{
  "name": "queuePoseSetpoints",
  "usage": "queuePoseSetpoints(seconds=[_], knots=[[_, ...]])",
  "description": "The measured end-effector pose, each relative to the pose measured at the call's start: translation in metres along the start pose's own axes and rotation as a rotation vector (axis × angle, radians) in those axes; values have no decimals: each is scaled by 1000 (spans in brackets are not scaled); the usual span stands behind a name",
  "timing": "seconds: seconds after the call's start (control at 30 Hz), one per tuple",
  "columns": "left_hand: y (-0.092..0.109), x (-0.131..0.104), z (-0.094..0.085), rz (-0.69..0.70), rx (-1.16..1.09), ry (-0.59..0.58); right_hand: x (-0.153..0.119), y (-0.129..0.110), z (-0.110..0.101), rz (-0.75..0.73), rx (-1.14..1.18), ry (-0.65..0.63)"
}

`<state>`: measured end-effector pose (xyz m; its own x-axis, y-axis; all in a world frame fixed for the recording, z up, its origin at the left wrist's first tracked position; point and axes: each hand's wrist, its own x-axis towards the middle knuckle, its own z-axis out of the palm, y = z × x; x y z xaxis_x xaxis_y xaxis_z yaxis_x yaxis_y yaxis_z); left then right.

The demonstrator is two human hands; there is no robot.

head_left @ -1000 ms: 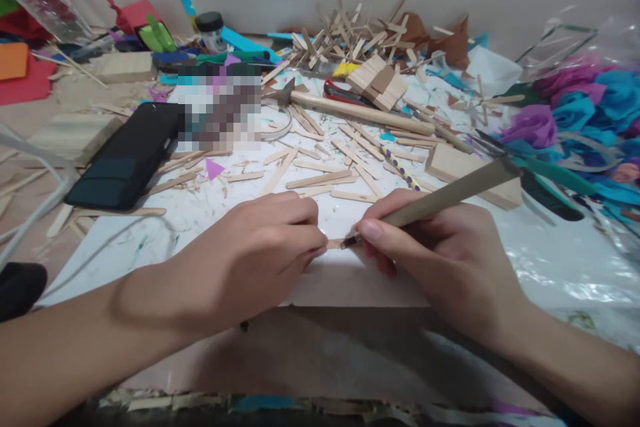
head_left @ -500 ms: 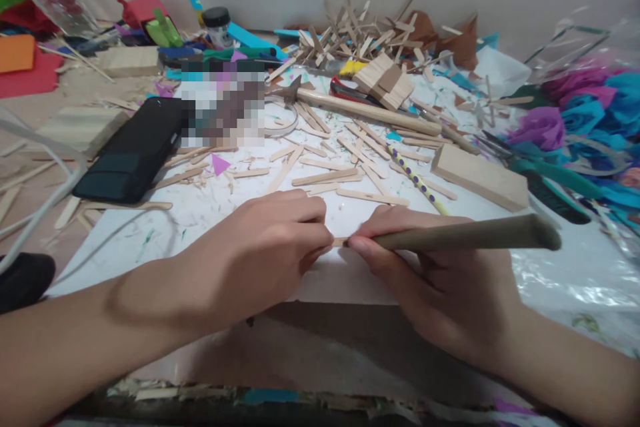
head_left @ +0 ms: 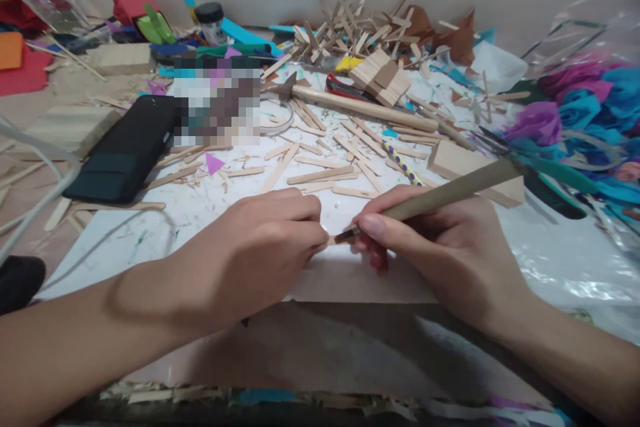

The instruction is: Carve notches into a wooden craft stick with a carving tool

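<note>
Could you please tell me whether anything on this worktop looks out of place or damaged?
Loose wooden sticks lie scattered at mixed angles over the white paper, which looks untidy. The phone seems out of place amid the wood scraps at the left. The tool in the right hand shows no obvious damage.

The tool (head_left: 450, 193) — olive handle, dark tip — slants up out of the right hand (head_left: 450, 253); its tip is at the pale stick (head_left: 331, 240) poking from the left hand (head_left: 255, 247).

Left hand (head_left: 255, 253): bare | right hand (head_left: 445, 253): bare (thumbnail (head_left: 379, 223) showing) | forearms (head_left: 95, 323): bare as far as seen
</note>
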<state>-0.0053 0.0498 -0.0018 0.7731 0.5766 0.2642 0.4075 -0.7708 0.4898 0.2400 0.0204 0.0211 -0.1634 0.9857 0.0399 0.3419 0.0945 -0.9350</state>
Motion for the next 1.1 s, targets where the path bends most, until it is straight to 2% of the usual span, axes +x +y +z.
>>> queuePoseSetpoints(seconds=[0.13,0.33,0.73,1.1], knots=[[-1,0,0,4,5,7,-2,-1,2,-36,-100,56],[0,0,0,15,32,13,-4,-1,5,-161,-256,59],[-2,2,-2,56,81,-14,-9,7,6,-340,-332,26],[-8,-4,2,129,177,-47,-1,-1,8,-126,-246,2]])
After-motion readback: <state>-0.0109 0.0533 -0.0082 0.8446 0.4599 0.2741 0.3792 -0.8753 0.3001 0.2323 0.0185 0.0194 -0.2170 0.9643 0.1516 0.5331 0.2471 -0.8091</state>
